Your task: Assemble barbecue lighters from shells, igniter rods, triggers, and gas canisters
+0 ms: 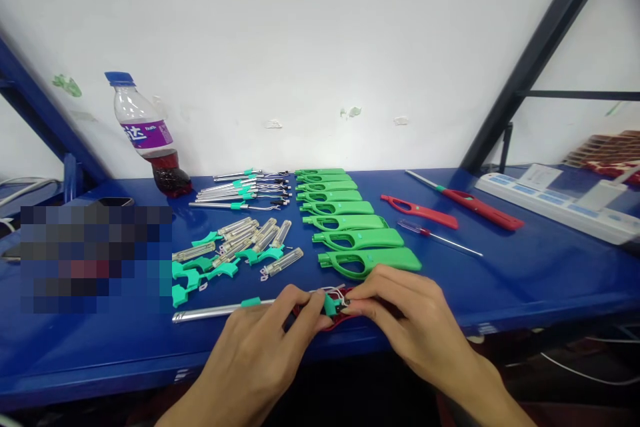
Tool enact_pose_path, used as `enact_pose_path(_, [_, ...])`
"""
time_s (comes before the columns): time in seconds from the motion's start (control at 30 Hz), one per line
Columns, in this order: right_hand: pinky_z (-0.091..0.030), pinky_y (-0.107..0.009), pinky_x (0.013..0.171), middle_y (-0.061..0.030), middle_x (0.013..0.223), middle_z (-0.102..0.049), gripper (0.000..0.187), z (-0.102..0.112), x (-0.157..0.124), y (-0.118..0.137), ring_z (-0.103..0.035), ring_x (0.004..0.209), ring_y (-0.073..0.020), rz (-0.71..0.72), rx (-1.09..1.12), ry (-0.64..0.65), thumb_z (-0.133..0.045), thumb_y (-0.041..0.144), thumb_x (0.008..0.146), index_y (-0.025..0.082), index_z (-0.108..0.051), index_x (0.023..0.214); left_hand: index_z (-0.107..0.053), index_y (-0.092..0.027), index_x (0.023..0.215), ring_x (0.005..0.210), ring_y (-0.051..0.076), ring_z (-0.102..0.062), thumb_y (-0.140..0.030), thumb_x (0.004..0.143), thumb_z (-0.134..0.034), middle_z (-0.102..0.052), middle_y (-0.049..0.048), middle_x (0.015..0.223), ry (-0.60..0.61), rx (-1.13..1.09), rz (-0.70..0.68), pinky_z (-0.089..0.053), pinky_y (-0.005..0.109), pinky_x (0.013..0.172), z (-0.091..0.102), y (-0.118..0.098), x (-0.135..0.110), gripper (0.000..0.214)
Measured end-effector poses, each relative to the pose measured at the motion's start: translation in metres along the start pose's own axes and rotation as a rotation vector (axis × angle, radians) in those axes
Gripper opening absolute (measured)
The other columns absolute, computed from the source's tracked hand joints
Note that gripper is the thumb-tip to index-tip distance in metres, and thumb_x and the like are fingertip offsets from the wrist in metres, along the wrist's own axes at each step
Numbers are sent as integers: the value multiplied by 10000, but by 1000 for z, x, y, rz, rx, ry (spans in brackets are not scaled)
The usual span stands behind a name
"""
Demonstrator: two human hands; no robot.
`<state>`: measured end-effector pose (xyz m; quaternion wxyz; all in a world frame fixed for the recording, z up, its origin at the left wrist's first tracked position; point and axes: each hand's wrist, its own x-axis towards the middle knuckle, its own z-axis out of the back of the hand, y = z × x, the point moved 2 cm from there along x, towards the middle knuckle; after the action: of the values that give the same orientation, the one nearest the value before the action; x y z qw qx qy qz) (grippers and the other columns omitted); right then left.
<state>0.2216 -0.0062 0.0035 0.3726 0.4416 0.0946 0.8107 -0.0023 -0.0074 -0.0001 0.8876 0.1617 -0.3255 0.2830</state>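
Note:
Near the front edge of the blue table [525,280], both my hands pinch a small assembly: a long metal tube [215,311] with a teal collar, joined to a red handle shell [345,317] with a teal trigger piece and thin wires. My left hand [265,347] grips it from the left, fingers closed around the joint. My right hand [405,320] presses its fingertips on the right side over the red shell. Just behind lies a row of several green handle shells [350,227].
Several clear fuel cartridges with teal triggers [235,247] lie left of the green shells, metal tubes with wires [245,190] behind them. A soda bottle [145,133] leans at the back left. A red shell [420,211], two screwdrivers [475,203] and a power strip [555,203] lie right.

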Motion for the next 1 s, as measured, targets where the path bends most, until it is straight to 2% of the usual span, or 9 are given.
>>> enact_pose_path(0.17, [-499, -257, 660, 16, 807, -722, 166, 0, 1, 0, -670, 693, -126, -14, -1, 15, -664, 263, 1081, 215, -754, 949, -620, -76, 1283, 601, 183, -741, -178, 1153, -452, -772, 111, 952, -16, 49, -38, -539, 273, 437, 1, -1, 1, 236])
enact_pose_path(0.33, [-499, -269, 652, 4, 800, -726, 200, 0, 1, 1, -662, 678, -132, -9, -8, 28, -657, 284, 1085, 209, -781, 947, -633, -91, 1239, 558, 166, -723, -176, 1166, -383, -772, 97, 955, -8, 122, -69, -537, 271, 439, 3, -2, 2, 274])
enact_pose_path(0.43, [-493, -269, 658, 12, 798, -722, 172, 0, 1, 0, -657, 683, -129, -2, -20, 29, -681, 266, 1070, 209, -780, 942, -624, -103, 1267, 584, 163, -728, -199, 1172, -387, -764, 91, 971, 16, 77, -42, -526, 262, 443, 3, 0, 2, 273])
enact_pose_path(0.57, [-492, -279, 665, 13, 806, -723, 174, -1, -1, -1, -657, 690, -134, 14, -55, 26, -677, 260, 1072, 211, -762, 928, -632, -150, 1244, 562, 159, -697, -225, 1179, -377, -720, 40, 919, 64, 9, 1, -443, 268, 399, 4, 2, 6, 274])
enact_pose_path(0.73, [-503, -301, 668, 1, 817, -735, 133, -4, -4, 0, -671, 681, -148, 94, -179, -12, -670, 216, 1069, 204, -739, 956, -622, -184, 1254, 510, 137, -635, -274, 1198, -295, -688, 16, 903, 95, 43, 27, -385, 262, 392, 4, 3, 11, 344])
enact_pose_path(0.9, [-536, -294, 689, -12, 839, -770, 131, -5, -2, 4, -708, 702, -155, 131, -197, -84, -665, 199, 1070, 202, -730, 957, -625, -202, 1216, 457, 123, -580, -308, 1201, -293, -691, 3, 891, 78, 57, 65, -378, 256, 390, 2, 2, 10, 349])
enact_pose_path(1.0, [-559, -285, 722, -19, 868, -789, 126, -5, 0, 6, -733, 738, -161, 132, -174, -91, -655, 189, 1073, 206, -734, 977, -610, -205, 1230, 487, 140, -634, -324, 1201, -279, -707, 12, 914, 88, 56, 87, -411, 265, 396, 1, 0, 9, 353])
